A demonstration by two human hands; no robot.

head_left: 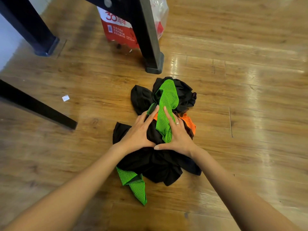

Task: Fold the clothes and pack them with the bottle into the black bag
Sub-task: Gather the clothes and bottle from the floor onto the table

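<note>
Two bare forearms reach in from the bottom corners and meet over a heap of clothes point(156, 162) on the wooden floor point(233, 114). The left hand point(141, 130) lies flat on the black cloth with its fingers straight and close together, slanting up and to the right. The right hand point(177, 133) mirrors it, fingers straight and slanting up and to the left, a ring point(177, 123) on one finger. Both thumbs stretch inward and their tips touch, so the hands frame a triangle of cloth between them; neither one curls round anything.

Inside that frame a green mesh strip point(166, 104) runs up the pile from under the right palm. An orange mesh piece point(189, 121) shows just beside the right hand, mostly covered by it. Another green mesh corner point(133, 182) sticks out from under the black cloth on the near side. How many garments make up the crumpled heap cannot be told.

Beyond the pile stands a dark table leg point(148, 39), with a red and white plastic bag point(116, 29) partly hidden behind it. A second leg point(30, 27) rises at upper left, and a dark bar point(36, 105) crosses the left edge, cut off by the frame. A small white scrap point(65, 98) lies on the floor between them, too small to identify.
</note>
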